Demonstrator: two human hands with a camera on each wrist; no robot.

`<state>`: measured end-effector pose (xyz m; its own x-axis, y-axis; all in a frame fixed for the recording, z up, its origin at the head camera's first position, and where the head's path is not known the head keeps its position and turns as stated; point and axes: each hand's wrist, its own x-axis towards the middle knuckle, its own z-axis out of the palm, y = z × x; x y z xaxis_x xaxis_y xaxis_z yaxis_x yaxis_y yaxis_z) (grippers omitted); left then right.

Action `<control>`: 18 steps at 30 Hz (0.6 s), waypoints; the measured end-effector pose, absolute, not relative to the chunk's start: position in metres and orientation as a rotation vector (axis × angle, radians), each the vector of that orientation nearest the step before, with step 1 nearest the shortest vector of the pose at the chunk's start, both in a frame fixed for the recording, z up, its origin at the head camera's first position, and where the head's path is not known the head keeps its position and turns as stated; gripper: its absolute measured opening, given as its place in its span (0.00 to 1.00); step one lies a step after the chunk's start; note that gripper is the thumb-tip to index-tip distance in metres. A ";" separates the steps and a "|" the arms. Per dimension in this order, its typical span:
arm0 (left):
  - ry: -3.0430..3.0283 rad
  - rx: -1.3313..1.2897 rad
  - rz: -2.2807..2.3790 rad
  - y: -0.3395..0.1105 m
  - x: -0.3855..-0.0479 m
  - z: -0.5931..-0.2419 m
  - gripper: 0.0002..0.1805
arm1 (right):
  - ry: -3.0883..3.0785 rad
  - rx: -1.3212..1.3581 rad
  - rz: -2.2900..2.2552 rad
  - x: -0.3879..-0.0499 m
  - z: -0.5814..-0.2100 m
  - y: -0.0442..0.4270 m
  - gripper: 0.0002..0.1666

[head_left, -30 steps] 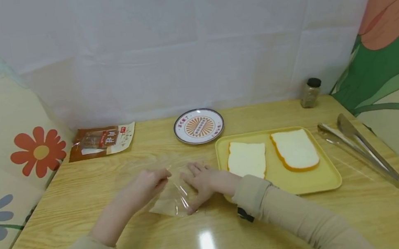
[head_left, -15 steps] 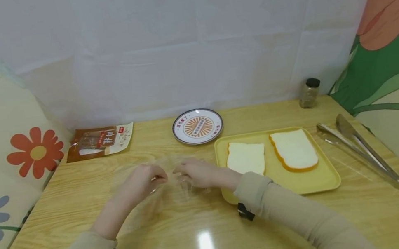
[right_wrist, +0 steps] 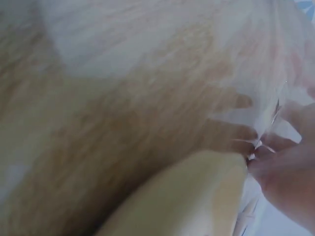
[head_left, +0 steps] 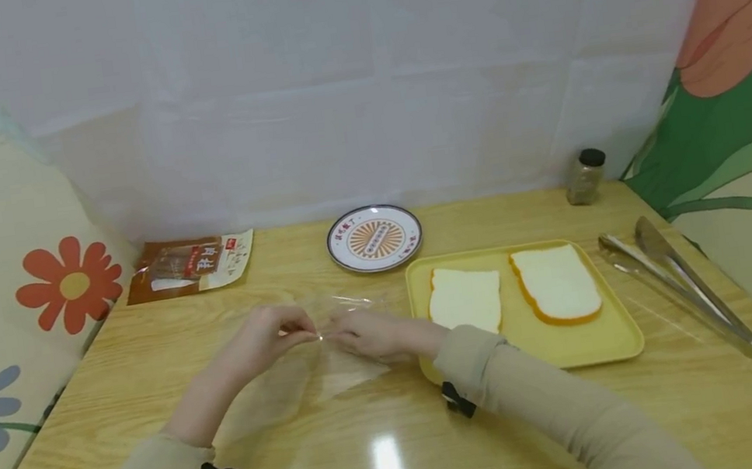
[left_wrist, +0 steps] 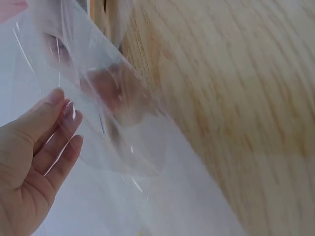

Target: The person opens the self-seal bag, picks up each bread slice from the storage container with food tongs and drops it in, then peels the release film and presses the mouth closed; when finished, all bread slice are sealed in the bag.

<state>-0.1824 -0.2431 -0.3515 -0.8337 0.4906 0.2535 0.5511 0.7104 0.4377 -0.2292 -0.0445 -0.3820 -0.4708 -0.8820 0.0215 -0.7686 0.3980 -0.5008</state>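
Clear plastic film (left_wrist: 142,147), creased and glossy, spans the gap between both hands above the wooden table. Whether it is a single sheet or a bag, I cannot tell. My left hand (head_left: 265,338) pinches its edge between thumb and fingertips, plain to see in the left wrist view. Just across from it, my right hand (head_left: 374,334) grips the film with curled fingers, the fingertips of both hands nearly meeting. Right of my right hand is a yellow tray (head_left: 531,352) bearing two bread slices, the left slice (head_left: 466,298) and the right slice (head_left: 556,283).
A patterned plate (head_left: 375,238) sits behind the hands. At back left lies a brown-and-white food packet (head_left: 190,267). Metal tongs (head_left: 688,286) rest right of the tray, with a black-capped jar (head_left: 586,176) at the back right. A white cloth (head_left: 344,90) hangs behind the table.
One second ago my right hand lay spread flat on the film; it has since drawn its fingers in and gripped the film. My left hand remains close by, still pinching.
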 end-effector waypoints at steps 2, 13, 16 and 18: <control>-2.792 -0.859 -0.787 -0.244 -0.182 -0.351 0.03 | 2.445 -1.466 -0.591 -0.228 -0.384 -0.047 0.20; -2.755 -0.801 -0.643 -0.243 -0.179 -0.338 0.04 | 2.653 -1.230 -0.212 -0.215 -0.383 -0.055 0.59; -2.758 -0.796 -0.640 -0.244 -0.179 -0.335 0.03 | 2.649 -1.123 -0.215 -0.213 -0.382 -0.054 0.69; -2.760 -0.810 -0.624 -0.244 -0.179 -0.335 0.03 | 2.655 -1.082 -0.182 -0.212 -0.381 -0.055 0.72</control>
<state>-0.1791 -0.2437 -0.3347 -0.8304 0.4693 0.3003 0.5528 0.7610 0.3395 -0.2115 -0.0547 -0.3813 -0.6855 -0.7005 -0.1985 -0.6667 0.7135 -0.2153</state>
